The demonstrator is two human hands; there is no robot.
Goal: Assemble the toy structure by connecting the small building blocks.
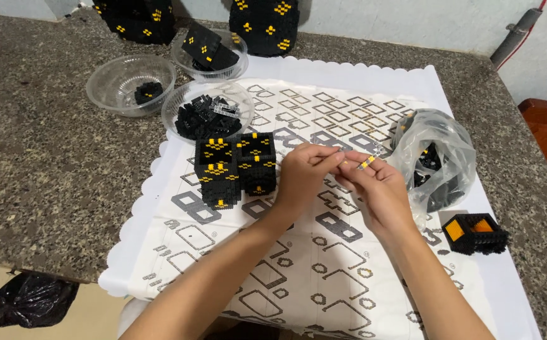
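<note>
Forearms come in from the bottom edge, both hands meeting over the white patterned mat (324,277). Left hand (301,176) and right hand (377,189) are each pinched shut on one end of a thin strip (356,164) of small black and yellow bricks. Strip sits between the fingertips, long axis running left-right with a slight tilt, held above the mat, not touching it. Right hand's fingertips cover more of the strip; left grips only its near end. Just left of the left hand: block (235,169) of stacked black cubes with yellow marks, standing on the mat. Beyond that, three clear bowls (128,79), the nearest full of black pieces. Right of the right hand: clear bag (437,157) of parts, almost touching the hand's back. Small open black box (475,233) with orange inside sits right of the right wrist. Grey speckled tabletop (34,157) under everything.
</note>
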